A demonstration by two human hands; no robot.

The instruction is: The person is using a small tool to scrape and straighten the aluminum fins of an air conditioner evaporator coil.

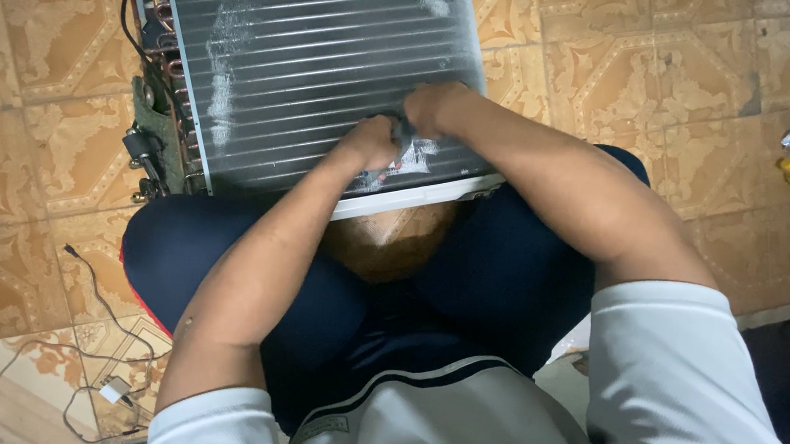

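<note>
Two hands work close together at the near edge of the finned coil (pixel 317 74) resting against our knees: our left hand (pixel 369 143) and right hand (pixel 434 105) both clamp one small grey tool (pixel 402 135). We judge short strokes along the fins safest.

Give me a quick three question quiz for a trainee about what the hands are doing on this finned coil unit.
1. True or false: both hands meet at the near edge of the finned coil.
2. What lies on the tiled floor by the person's left knee? A) thin cables B) a hammer C) a bucket
3. What colour is the small thing gripped between the left hand and the right hand?

Key
1. True.
2. A, thin cables.
3. Grey; what kind of thing it is cannot be told.
</note>
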